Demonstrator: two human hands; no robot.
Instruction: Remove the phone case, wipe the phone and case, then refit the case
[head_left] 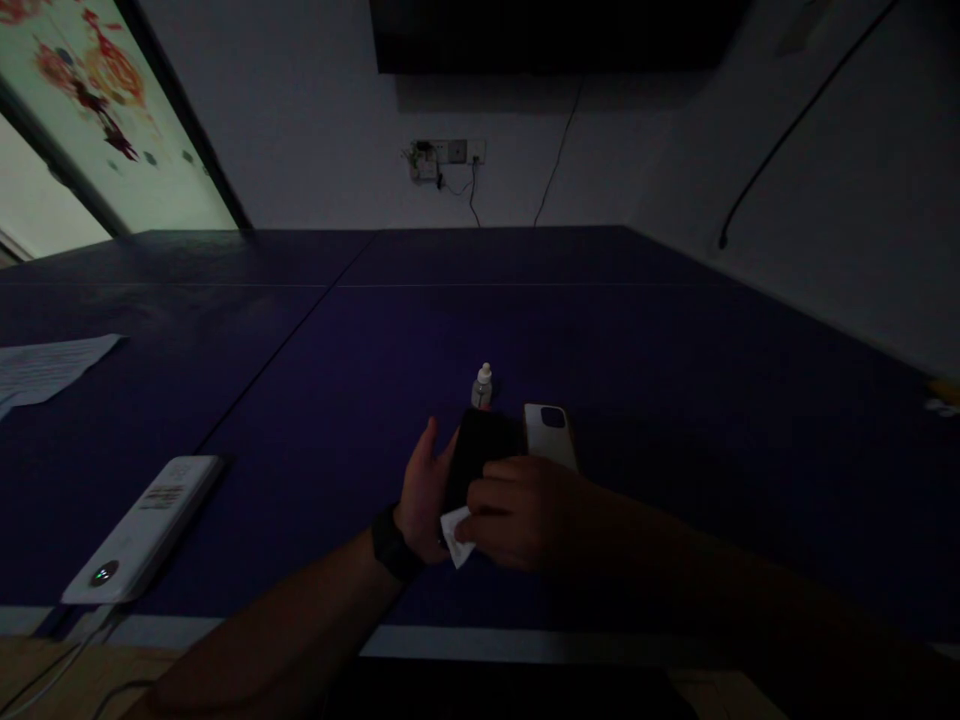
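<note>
My left hand [426, 490] holds a black smartphone [480, 450] by its edge, tilted up off the blue table [645, 340], with a dark watch [394, 545] on the wrist. My right hand [521, 512] pinches a white cloth or tissue [456, 537] against the lower part of that phone. Just beyond the hands stands a small white-capped bottle [482, 388]. A second phone in a pale case [550, 435] lies flat next to my right hand, its lower part hidden behind the fingers.
A white power bank [142, 530] with a lit button lies at the near left, with cables below the table edge. Sheets of paper [49, 370] lie at the far left. Wall sockets [442, 160] with wires sit beyond the table.
</note>
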